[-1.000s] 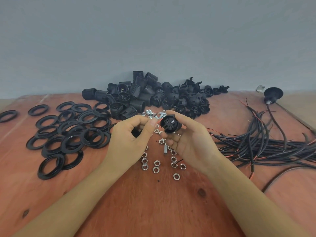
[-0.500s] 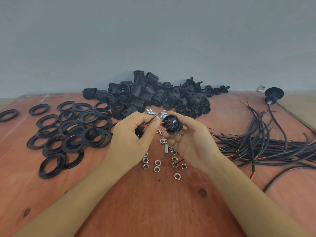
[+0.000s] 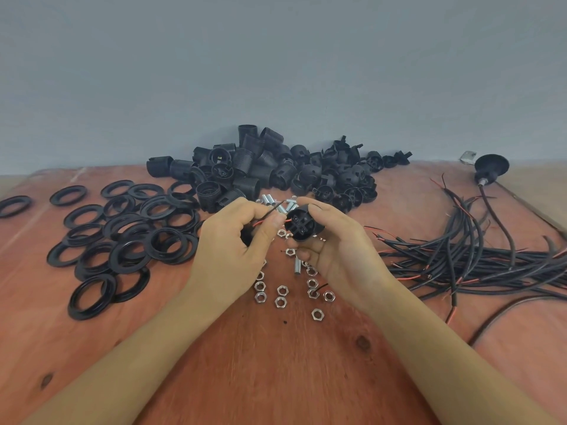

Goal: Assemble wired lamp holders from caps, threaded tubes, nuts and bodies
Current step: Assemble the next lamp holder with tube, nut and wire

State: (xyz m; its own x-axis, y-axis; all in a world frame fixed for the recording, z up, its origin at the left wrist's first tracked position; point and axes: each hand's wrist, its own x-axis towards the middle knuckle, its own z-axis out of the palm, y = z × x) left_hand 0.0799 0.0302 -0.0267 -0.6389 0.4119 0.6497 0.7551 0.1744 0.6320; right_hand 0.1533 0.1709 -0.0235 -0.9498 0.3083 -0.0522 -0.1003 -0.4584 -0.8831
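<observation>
- The wooden table (image 3: 276,372) bore everything in loose heaps, each kind of part in its own heap.
- The right hand (image 3: 343,259) was curled round one black lamp holder piece (image 3: 299,226). It held the piece up over the nuts in the middle of the table.
- That piece was short and round. Its open end faced back toward the person and a bit to the left, so the cross shape inside showed. Its other end lay in the palm.
- The left hand (image 3: 230,253) was just beside it, thumb and first finger pinching two thin wires (image 3: 266,216), one red and one black. The red one ran across to the piece. The black one's tip pointed up and to the right.
- Something dark sat inside the left hand's curl; I could not tell what.
- At least ten shiny nuts (image 3: 281,291) lay under and between the hands, and some were hidden.
- One small metal tube (image 3: 297,267) lay among the nuts, its long way pointing away from the person. A few more tubes (image 3: 266,199) lay behind the hands.
- Black rings (image 3: 129,240) overlapped on the left, too many to count. One lone ring (image 3: 13,205) lay far left.
- A big heap of black bodies and caps (image 3: 254,171) sat at the back.
- A bundle of cables (image 3: 478,256) lay on the right, with one black cap on a cord (image 3: 491,167) behind it.
</observation>
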